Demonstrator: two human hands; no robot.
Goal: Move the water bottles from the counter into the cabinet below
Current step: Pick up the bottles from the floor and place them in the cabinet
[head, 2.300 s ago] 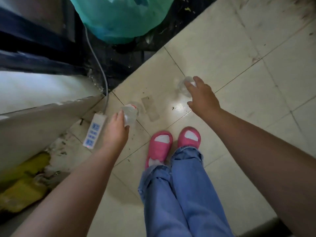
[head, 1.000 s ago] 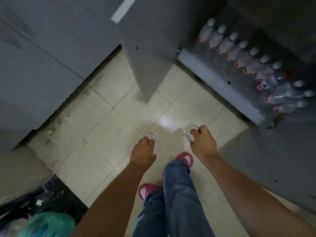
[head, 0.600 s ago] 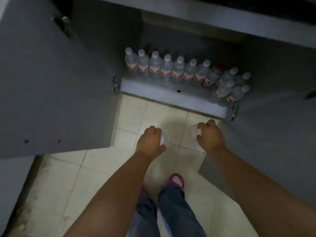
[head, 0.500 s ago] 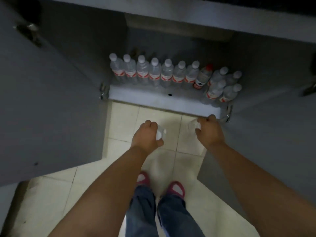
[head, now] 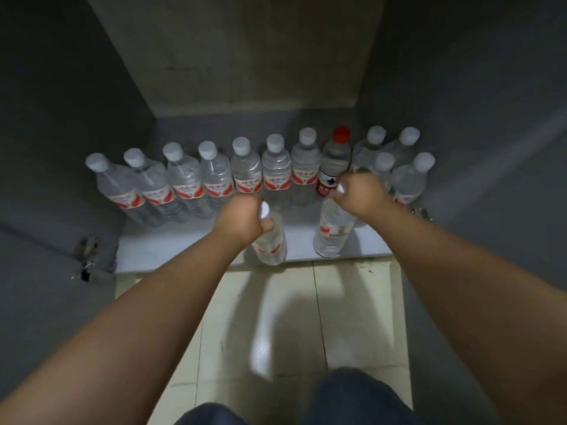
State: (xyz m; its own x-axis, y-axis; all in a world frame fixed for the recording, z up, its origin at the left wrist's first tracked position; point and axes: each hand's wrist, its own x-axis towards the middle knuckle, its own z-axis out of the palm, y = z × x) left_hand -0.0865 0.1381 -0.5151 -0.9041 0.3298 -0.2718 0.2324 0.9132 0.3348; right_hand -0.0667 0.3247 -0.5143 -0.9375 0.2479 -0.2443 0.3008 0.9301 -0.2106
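Each hand is gripping a bottle by its neck, the left hand (head: 242,217) and right hand (head: 360,194) lowering them upright, so they are landing standing before the row (head: 245,176) in the cabinet (head: 184,250).

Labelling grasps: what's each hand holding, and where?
Each grips a clear plastic water bottle at its white-capped neck: left hand one, right hand the other.

Change since earlier views: left hand (head: 242,217) and right hand (head: 360,193), formerly over the floor tiles short of the cabinet, now reach over the cabinet shelf (head: 171,246) front edge. Left-hand bottle (head: 270,245) and right-hand bottle (head: 333,231), gripped at the necks, now hang upright at 6 o'clock of the stored bottle row (head: 245,176), whole bodies visible. View drawn nearer.
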